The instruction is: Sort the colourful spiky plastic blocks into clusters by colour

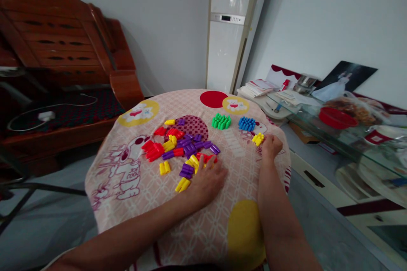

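Note:
My left hand (208, 178) lies palm down with its fingers spread at the near edge of a mixed pile. Its fingertips touch or hover over red blocks (206, 158) and yellow blocks (192, 162); I cannot tell which. Small purple plastic blocks (190, 149) and more red ones (153, 151) make up much of the pile. My right hand (272, 146) is closed beside a small yellow cluster (258, 139); what its curled fingers hold, if anything, is hidden. Behind that cluster stand a tight blue group (246, 123) and a green group (221, 121).
A patterned pink cloth (203, 228) covers the round table. To the right, a glass-topped cabinet (299, 114) bears a red bowl (337, 117), papers and bags. A wooden bench (60, 46) with a white cable stands left. A tall white air conditioner (225, 51) stands behind.

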`<state>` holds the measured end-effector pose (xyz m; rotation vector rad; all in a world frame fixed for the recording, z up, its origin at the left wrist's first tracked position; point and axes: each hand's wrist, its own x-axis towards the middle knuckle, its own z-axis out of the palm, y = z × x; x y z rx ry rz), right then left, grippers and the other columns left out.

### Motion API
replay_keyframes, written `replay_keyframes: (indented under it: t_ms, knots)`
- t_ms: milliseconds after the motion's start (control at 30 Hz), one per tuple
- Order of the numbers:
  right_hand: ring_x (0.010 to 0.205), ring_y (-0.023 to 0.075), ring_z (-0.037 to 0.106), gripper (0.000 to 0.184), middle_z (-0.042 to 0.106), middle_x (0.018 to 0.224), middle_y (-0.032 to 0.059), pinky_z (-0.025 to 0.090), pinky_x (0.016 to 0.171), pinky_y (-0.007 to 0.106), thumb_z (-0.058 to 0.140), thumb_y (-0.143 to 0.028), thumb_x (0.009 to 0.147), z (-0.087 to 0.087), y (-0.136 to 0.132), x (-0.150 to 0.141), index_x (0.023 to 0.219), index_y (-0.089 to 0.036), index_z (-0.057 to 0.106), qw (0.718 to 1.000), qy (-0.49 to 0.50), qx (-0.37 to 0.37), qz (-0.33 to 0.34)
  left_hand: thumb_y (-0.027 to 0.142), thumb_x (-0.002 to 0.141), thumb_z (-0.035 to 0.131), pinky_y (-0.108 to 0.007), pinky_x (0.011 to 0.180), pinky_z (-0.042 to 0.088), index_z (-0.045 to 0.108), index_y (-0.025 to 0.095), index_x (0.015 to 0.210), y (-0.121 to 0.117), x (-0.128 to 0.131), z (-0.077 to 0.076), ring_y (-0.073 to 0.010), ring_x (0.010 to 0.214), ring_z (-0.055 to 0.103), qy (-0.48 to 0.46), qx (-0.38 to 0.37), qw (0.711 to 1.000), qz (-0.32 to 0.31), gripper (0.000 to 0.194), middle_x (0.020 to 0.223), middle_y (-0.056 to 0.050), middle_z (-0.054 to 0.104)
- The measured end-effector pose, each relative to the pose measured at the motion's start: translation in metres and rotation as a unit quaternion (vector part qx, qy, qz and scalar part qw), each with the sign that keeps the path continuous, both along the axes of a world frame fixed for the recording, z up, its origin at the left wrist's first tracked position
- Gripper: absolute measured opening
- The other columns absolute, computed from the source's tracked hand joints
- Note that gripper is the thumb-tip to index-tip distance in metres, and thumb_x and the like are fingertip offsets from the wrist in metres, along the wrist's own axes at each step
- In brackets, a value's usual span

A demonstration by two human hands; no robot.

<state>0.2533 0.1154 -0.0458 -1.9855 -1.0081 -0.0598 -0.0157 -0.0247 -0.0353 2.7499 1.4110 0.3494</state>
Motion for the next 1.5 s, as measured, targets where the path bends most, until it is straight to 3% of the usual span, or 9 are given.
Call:
replay_keyframes:
  t_ms: [133, 333, 433, 567, 733, 867, 1233, 1367, 1500]
  knots:
    - [0.079, 0.0251, 0.06, 0.049, 0.074, 0.089, 0.0189, 0.039, 0.07, 0.031, 0.035, -0.033, 0.088, 0.0, 0.0, 0.0, 0.093, -0.008, 0.077, 1.0, -0.011, -0.01, -0.003, 0.031, 0.094, 0.049, -0.069, 0.114, 0.02, 0.062, 0.028, 0.126, 0.018, -0.027, -0.008, -0.035, 0.135, 0.042, -0.023, 0.034, 0.999, 0.021, 0.035, 0.14, -0.011, 0.056]
    - [0.074, 0.0239, 0.057, 0.044, 0.073, 0.082, 0.0167, 0.038, 0.067, 0.031, 0.037, -0.032, 0.085, -0.002, 0.0, 0.001, 0.084, -0.01, 0.076, 1.0, -0.028, -0.008, -0.004, 0.027, 0.094, 0.046, -0.064, 0.115, 0.022, 0.067, 0.023, 0.116, 0.07, -0.036, -0.003, -0.031, 0.129, 0.05, -0.04, 0.043, 0.997, 0.047, 0.031, 0.134, -0.012, 0.06]
    - [0.073, 0.0234, 0.057, 0.042, 0.073, 0.081, 0.0156, 0.037, 0.066, 0.03, 0.038, -0.032, 0.085, -0.002, 0.0, 0.0, 0.082, -0.012, 0.076, 0.999, -0.038, -0.001, -0.006, 0.028, 0.092, 0.05, -0.061, 0.114, 0.027, 0.067, 0.022, 0.117, 0.093, -0.044, 0.002, -0.0309, 0.127, 0.051, -0.065, 0.022, 0.995, 0.068, 0.031, 0.133, -0.013, 0.061]
    - [0.074, 0.0234, 0.059, 0.044, 0.074, 0.084, 0.0161, 0.037, 0.065, 0.03, 0.039, -0.033, 0.085, -0.002, 0.001, 0.0, 0.089, -0.011, 0.077, 1.0, -0.025, -0.004, -0.006, 0.026, 0.079, 0.065, -0.044, 0.107, 0.041, 0.068, 0.019, 0.117, 0.119, -0.064, 0.02, -0.0271, 0.117, 0.059, -0.111, -0.034, 0.99, 0.076, 0.039, 0.125, -0.012, 0.066]
    - [0.073, 0.023, 0.059, 0.045, 0.074, 0.083, 0.0162, 0.038, 0.065, 0.03, 0.04, -0.034, 0.085, -0.002, 0.002, 0.001, 0.088, -0.01, 0.077, 1.0, -0.014, -0.005, -0.001, 0.024, 0.081, 0.059, -0.034, 0.097, 0.047, 0.072, 0.017, 0.112, 0.134, -0.089, 0.041, -0.0262, 0.109, 0.065, -0.121, -0.034, 0.981, 0.148, 0.034, 0.115, -0.011, 0.072]
    - [0.073, 0.0226, 0.058, 0.045, 0.074, 0.083, 0.0152, 0.039, 0.066, 0.03, 0.039, -0.036, 0.086, -0.003, 0.001, 0.0, 0.086, -0.011, 0.077, 1.0, -0.016, 0.0, 0.001, 0.019, 0.081, 0.055, -0.03, 0.089, 0.049, 0.072, 0.017, 0.113, 0.134, -0.092, 0.042, -0.024, 0.098, 0.068, -0.133, -0.047, 0.98, 0.142, 0.037, 0.109, -0.009, 0.074]
    - [0.065, 0.0212, 0.057, 0.036, 0.069, 0.065, 0.0089, 0.04, 0.064, 0.03, 0.045, -0.035, 0.079, -0.012, 0.01, 0.009, 0.071, -0.015, 0.074, 0.994, 0.071, 0.085, 0.003, 0.017, 0.077, 0.056, -0.027, 0.083, 0.052, 0.071, 0.017, 0.107, 0.127, -0.068, 0.042, -0.0202, 0.092, 0.069, -0.16, -0.021, 0.983, 0.087, 0.034, 0.102, -0.006, 0.075]
    - [0.066, 0.022, 0.058, 0.036, 0.067, 0.063, 0.009, 0.041, 0.064, 0.03, 0.045, -0.036, 0.078, -0.014, 0.011, 0.01, 0.066, -0.015, 0.072, 0.993, 0.076, 0.089, 0.0, 0.01, 0.077, 0.052, -0.025, 0.08, 0.054, 0.068, 0.018, 0.115, 0.128, -0.02, 0.045, -0.0151, 0.08, 0.069, -0.203, -0.073, 0.976, -0.005, 0.043, 0.105, -0.005, 0.074]
    - [0.064, 0.0217, 0.057, 0.036, 0.067, 0.063, 0.0084, 0.041, 0.065, 0.031, 0.044, -0.036, 0.077, -0.014, 0.009, 0.009, 0.066, -0.015, 0.072, 0.992, 0.084, 0.096, 0.011, 0.005, 0.078, 0.05, -0.028, 0.088, 0.053, 0.07, 0.018, 0.113, 0.134, 0.041, 0.037, -0.0182, 0.093, 0.07, -0.139, -0.096, 0.983, -0.07, 0.043, 0.109, -0.006, 0.075]
